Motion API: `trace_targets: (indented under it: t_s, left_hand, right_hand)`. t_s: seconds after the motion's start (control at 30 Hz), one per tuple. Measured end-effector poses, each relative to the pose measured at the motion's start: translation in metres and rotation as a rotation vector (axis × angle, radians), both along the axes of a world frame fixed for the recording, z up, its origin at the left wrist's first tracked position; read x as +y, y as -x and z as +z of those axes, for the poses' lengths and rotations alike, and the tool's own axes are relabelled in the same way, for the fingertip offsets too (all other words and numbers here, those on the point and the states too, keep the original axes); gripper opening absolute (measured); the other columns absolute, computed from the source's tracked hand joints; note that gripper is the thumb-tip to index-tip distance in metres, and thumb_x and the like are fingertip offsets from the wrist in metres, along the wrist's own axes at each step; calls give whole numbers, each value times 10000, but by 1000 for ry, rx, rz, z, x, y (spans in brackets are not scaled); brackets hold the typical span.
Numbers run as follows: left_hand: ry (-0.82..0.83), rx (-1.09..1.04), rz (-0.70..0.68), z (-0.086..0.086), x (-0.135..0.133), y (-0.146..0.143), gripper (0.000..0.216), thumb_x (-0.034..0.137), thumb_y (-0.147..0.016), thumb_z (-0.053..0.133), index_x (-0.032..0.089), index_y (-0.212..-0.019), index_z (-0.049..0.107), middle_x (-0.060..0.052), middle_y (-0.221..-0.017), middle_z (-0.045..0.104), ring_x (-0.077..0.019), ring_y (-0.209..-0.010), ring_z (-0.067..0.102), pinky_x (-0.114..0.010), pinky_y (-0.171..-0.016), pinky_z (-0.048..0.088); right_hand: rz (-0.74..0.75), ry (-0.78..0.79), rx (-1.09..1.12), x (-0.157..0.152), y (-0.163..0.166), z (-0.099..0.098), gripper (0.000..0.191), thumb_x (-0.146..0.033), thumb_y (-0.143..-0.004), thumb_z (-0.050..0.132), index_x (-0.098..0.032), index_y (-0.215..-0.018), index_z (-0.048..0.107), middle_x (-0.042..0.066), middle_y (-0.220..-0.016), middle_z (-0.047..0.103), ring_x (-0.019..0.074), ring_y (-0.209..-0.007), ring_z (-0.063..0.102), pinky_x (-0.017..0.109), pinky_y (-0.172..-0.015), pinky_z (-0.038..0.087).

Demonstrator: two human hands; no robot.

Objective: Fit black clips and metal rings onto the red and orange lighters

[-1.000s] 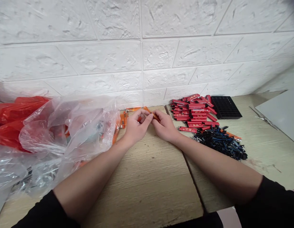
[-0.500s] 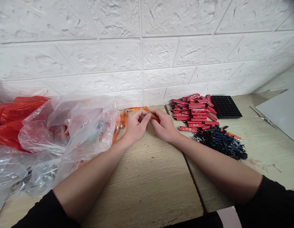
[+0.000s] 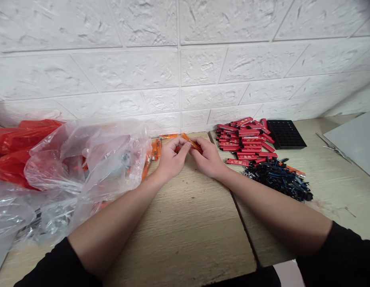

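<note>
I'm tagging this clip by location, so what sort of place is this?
Probably a small hand-assembly workbench. A pile of red lighters lies beside a black tray and a heap of black parts, and a clear plastic bag holds more pieces. Both hands pinch an orange lighter.

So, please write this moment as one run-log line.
left hand: grips orange piece | right hand: grips same piece | right: red pile, black parts

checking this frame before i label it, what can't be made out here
Head view only:
- Orange piece: mostly covered by the left hand and right hand; its shape and their grip are hidden.
- Clear plastic bag: glare and creases blur its contents; the frame's left edge cuts it off.
- Red pieces: printing too small to read.
- Black parts: tangled, too small to tell apart.
</note>
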State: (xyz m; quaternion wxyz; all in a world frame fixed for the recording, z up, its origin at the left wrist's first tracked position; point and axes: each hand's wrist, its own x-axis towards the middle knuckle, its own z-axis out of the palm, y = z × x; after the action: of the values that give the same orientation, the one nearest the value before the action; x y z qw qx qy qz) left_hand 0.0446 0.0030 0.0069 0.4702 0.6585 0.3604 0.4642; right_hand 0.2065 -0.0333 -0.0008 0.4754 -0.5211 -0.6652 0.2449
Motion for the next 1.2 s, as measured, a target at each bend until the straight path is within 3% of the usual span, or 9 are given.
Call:
trace_targets:
  t_s: [0.43,0.63,0.77,0.87,0.97,1.2]
  left_hand:
    - [2,-25,25,1,0,-2,168,308,-978,690,191,-859,707,-32,-847,698,-162,-780,620,-304,-735,509]
    - [58,-66,53,-1,3,-1,212,346,-946,720,199,-797,683,0,-732,614,-130,-650,501,-289,-606,417]
    - [225,-199,4,2,4,-2,232,352,-894,759,209,-765,630,52,-596,430,-96,-526,354,-263,-497,294]
    - [408,-331,-67,8,3,-2,313,305,-840,754,210,-679,502,76,-575,336,-71,-483,288,-240,-467,234]
    - [551,-368,-167,12,2,-2,366,285,-822,719,211,-634,415,75,-584,328,-55,-473,265,-228,-457,216]
    - [703,-383,-292,12,1,-1,373,317,-822,762,200,-666,444,71,-606,351,-50,-479,282,-205,-446,238]
  right_hand:
    - [-3,20,0,0,1,0,204,-276,-962,589,-208,-1103,721,80,-1059,777,256,-966,683,411,-892,510]
    - [-15,14,-14,1,1,0,186,-266,-953,592,-200,-1074,717,67,-1005,758,240,-928,672,389,-861,494]
    - [-4,1,15,1,1,-1,174,-242,-947,596,-205,-1067,716,61,-1020,761,229,-937,671,382,-877,490]
    - [-16,-17,95,-1,1,-2,114,-268,-977,604,-207,-999,697,37,-928,725,196,-834,626,348,-791,478]
    - [-23,-79,169,-3,2,-1,111,-309,-1010,627,-209,-987,669,24,-878,682,178,-790,586,325,-728,463]
    - [-17,-150,182,-6,4,1,137,-343,-1038,644,-213,-1045,690,38,-941,716,181,-833,624,327,-754,497]
